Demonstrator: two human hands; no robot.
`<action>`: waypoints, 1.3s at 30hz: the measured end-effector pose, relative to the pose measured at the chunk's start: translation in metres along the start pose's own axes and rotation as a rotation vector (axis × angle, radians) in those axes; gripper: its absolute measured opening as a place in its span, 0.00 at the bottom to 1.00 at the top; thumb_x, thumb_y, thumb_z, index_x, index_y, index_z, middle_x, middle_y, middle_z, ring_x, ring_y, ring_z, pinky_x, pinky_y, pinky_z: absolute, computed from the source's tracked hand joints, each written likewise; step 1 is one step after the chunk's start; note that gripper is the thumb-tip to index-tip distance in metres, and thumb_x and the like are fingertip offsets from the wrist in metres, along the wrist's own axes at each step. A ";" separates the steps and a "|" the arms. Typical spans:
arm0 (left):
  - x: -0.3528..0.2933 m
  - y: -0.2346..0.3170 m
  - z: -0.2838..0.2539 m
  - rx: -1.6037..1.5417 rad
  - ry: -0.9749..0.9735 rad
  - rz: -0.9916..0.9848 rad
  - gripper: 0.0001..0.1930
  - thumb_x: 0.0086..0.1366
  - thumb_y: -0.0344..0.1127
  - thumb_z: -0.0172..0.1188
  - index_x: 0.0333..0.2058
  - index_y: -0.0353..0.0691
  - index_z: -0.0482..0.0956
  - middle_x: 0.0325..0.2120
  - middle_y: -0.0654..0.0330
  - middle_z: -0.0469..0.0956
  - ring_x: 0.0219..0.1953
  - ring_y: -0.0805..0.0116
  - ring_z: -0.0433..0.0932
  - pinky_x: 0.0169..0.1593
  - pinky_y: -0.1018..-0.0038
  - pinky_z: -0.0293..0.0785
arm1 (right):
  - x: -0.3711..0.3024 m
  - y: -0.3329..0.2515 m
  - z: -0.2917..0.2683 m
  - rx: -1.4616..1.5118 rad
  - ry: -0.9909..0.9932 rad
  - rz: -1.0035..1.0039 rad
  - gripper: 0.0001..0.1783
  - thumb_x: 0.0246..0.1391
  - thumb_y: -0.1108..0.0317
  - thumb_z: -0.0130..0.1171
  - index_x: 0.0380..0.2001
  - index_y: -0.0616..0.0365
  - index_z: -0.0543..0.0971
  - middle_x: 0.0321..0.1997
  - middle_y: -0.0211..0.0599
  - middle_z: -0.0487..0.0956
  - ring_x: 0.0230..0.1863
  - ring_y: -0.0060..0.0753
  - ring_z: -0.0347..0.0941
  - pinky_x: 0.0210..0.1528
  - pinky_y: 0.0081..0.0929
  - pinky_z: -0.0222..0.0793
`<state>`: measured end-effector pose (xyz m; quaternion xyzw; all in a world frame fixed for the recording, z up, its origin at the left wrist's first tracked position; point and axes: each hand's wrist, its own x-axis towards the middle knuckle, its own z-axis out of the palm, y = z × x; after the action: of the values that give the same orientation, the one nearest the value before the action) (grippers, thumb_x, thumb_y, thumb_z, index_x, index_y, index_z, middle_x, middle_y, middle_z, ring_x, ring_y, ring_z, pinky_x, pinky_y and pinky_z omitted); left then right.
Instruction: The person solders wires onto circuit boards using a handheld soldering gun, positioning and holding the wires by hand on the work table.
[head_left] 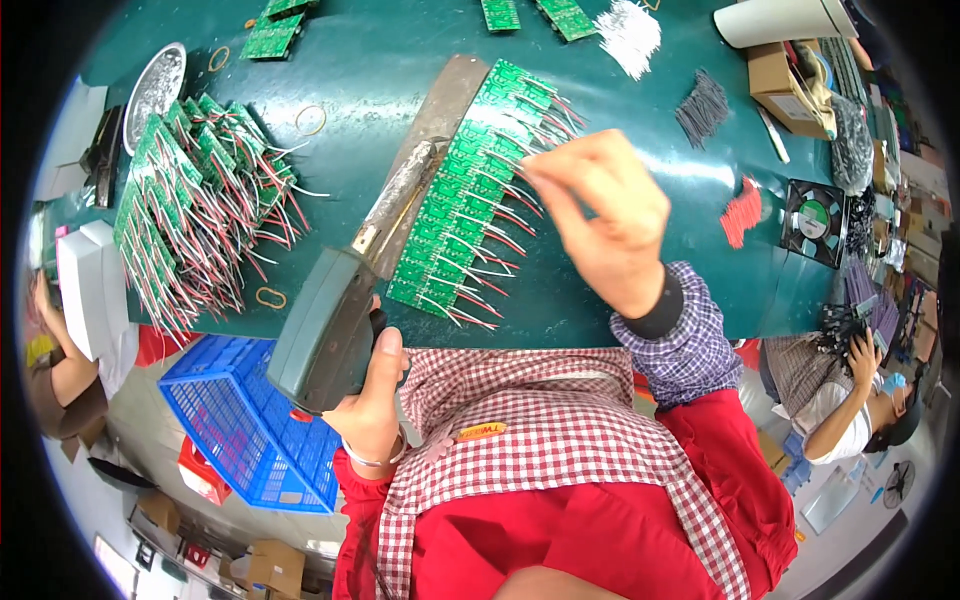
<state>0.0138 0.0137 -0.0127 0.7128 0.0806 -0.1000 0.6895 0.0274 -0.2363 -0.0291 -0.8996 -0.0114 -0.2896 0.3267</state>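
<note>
My left hand (372, 405) is wrapped round the handle of a dark green soldering gun (322, 325). Its scorched metal barrel points away from me, along the left edge of a green circuit board panel (440, 215). Red, black and white wires stick out from the panel's right side in a row. Over that side, my right hand (612, 225) pinches a thin wire (508, 160) between thumb and forefinger. The panel lies slanted on the table, partly over a worn flat metal bar (458, 80).
Wired boards (190, 200) are piled at left beside a metal dish (157, 95). White (630, 38), black (703, 108) and red (741, 212) wire bundles lie at right, near a small fan (813, 222) and cardboard box (790, 95). A blue crate (245, 430) stands below the table edge.
</note>
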 end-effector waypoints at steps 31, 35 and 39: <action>-0.007 -0.021 -0.018 0.342 -0.123 0.144 0.16 0.58 0.18 0.63 0.46 0.30 0.78 0.38 0.57 0.80 0.23 0.78 0.74 0.25 0.81 0.70 | -0.019 0.004 0.031 -0.033 -0.054 -0.009 0.10 0.41 0.79 0.68 0.29 0.58 0.80 0.28 0.32 0.75 0.29 0.35 0.74 0.30 0.30 0.71; -0.009 -0.015 -0.014 0.261 -0.058 -0.017 0.14 0.56 0.27 0.71 0.41 0.31 0.82 0.35 0.57 0.83 0.33 0.70 0.80 0.36 0.73 0.76 | -0.019 0.004 0.031 -0.034 -0.050 -0.017 0.10 0.41 0.80 0.68 0.29 0.58 0.80 0.28 0.32 0.75 0.29 0.35 0.74 0.30 0.30 0.71; -0.009 -0.023 -0.018 0.346 -0.093 0.125 0.14 0.59 0.19 0.64 0.44 0.29 0.78 0.32 0.57 0.80 0.22 0.76 0.74 0.25 0.79 0.70 | -0.019 0.004 0.031 -0.035 -0.052 -0.015 0.10 0.41 0.80 0.68 0.29 0.58 0.80 0.27 0.32 0.74 0.29 0.35 0.74 0.29 0.30 0.71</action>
<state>0.0000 0.0332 -0.0323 0.8190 -0.0143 -0.1023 0.5644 0.0283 -0.2174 -0.0605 -0.9122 -0.0216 -0.2688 0.3085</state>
